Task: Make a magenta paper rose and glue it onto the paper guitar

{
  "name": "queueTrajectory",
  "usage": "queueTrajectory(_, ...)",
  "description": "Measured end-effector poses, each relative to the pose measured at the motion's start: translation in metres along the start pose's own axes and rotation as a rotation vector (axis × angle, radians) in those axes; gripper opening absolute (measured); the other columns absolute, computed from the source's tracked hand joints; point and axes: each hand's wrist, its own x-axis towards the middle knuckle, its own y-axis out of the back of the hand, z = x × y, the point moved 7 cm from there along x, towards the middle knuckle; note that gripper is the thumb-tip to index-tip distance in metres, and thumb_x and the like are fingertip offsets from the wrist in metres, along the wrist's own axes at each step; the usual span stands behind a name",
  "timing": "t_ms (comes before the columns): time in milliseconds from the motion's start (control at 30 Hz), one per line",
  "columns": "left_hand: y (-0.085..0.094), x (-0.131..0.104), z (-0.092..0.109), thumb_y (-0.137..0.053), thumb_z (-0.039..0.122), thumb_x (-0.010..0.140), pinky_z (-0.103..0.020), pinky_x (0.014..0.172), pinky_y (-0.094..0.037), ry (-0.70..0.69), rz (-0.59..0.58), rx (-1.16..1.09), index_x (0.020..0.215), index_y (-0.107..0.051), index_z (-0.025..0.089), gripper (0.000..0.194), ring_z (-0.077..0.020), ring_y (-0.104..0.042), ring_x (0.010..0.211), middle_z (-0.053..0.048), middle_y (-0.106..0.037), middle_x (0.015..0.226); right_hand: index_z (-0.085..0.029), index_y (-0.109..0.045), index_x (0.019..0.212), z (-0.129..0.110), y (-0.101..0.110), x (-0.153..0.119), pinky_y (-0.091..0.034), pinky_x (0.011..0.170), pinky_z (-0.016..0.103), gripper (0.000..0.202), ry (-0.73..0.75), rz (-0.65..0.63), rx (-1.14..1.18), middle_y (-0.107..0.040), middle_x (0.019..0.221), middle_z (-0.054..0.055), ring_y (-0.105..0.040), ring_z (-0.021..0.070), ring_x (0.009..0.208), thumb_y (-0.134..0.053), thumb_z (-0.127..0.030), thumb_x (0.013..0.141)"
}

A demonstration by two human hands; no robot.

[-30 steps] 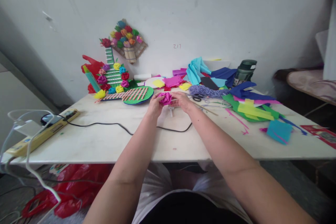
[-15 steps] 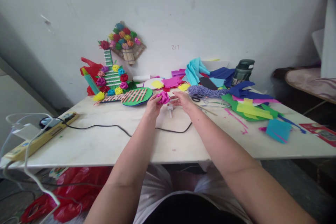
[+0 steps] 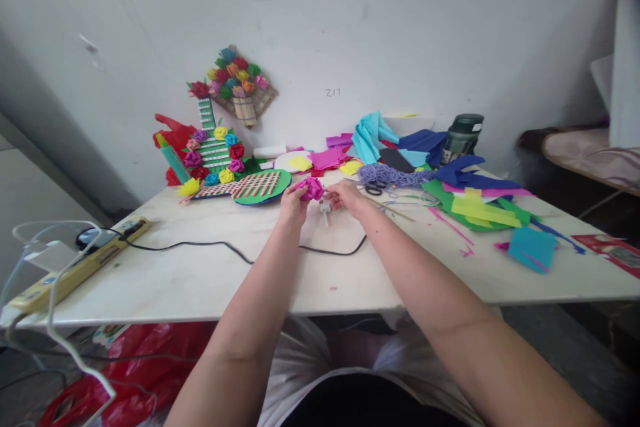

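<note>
My left hand (image 3: 294,200) is closed on a magenta paper flower (image 3: 313,189), pinched at its left side above the table. Just right of the flower is my right hand (image 3: 343,196), its fingers curled together near the petals. What those fingers grip, if anything, is too small to make out. Below and between the hands a small white tool (image 3: 325,207), perhaps a glue gun, shows with its narrow end pointing down. A green guitar-shaped board (image 3: 285,180) with crossed pink sticks lies just left of my left hand.
A flower-decorated green model (image 3: 215,147) stands at the back left. Scissors (image 3: 374,188), purple yarn (image 3: 395,175), coloured paper (image 3: 480,210) and a dark bottle (image 3: 463,137) lie rightward. A black cord (image 3: 200,243) runs from the power strip (image 3: 90,267) across the white table (image 3: 190,287).
My right hand's fingers have drawn together from a more spread pose and come closer to the flower. My left hand keeps hold of the flower, nearly in the same place.
</note>
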Motion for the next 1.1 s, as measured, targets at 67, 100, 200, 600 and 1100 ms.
queueTrajectory(67,0.0,0.0,0.0,-0.07,0.002,0.059,-0.027,0.067,-0.045,-0.01,0.008,-0.025,0.067,-0.057,0.015,0.02,-0.0113,-0.057,0.061,-0.001,-0.061,0.067,-0.01,-0.058,0.068,0.0,-0.008,-0.003,-0.039,0.035,0.02,0.008,-0.017,-0.065,-0.007,-0.063,0.054,0.004,-0.05,0.0086,0.037,-0.056,-0.014,0.075)
queueTrajectory(100,0.0,0.0,0.0,-0.069,0.001,0.059,-0.027,0.067,-0.045,-0.011,0.008,-0.036,0.066,-0.056,0.015,0.02,-0.0112,-0.057,0.062,-0.001,-0.061,0.067,-0.009,-0.059,0.07,-0.001,-0.011,-0.004,-0.04,0.035,0.02,0.007,-0.015,-0.09,-0.002,-0.064,0.055,0.004,-0.051,0.009,0.038,-0.057,-0.014,0.075)
queueTrajectory(200,0.0,0.0,-0.001,-0.067,0.001,0.06,-0.026,0.068,-0.045,-0.005,-0.004,-0.052,0.067,-0.055,0.015,0.02,-0.0116,-0.058,0.065,-0.001,-0.061,0.068,-0.01,-0.059,0.083,-0.003,-0.015,-0.006,-0.042,0.038,0.02,0.011,0.001,-0.096,0.034,-0.063,0.055,0.002,-0.055,0.0105,0.041,-0.059,-0.009,0.073)
queueTrajectory(600,-0.012,-0.01,-0.002,-0.068,0.006,0.059,-0.027,0.069,-0.047,0.068,-0.082,0.025,0.08,-0.056,0.017,0.027,-0.0114,-0.058,0.067,0.0,-0.062,0.075,-0.012,-0.058,0.103,-0.006,-0.006,0.001,-0.043,0.037,0.02,0.031,0.076,-0.001,-0.004,-0.064,0.054,0.0,-0.061,0.0138,0.045,-0.059,-0.006,0.072)
queueTrajectory(1100,-0.018,-0.013,0.011,-0.079,0.011,0.051,-0.028,0.062,-0.051,-0.164,-0.15,0.361,0.093,-0.058,0.017,0.048,-0.0151,-0.063,0.066,-0.002,-0.068,0.077,-0.019,-0.072,0.092,-0.047,0.02,-0.009,-0.046,0.077,0.031,0.02,0.593,0.367,-0.706,-0.07,0.092,0.006,-0.061,0.0185,0.081,-0.059,-0.023,0.078)
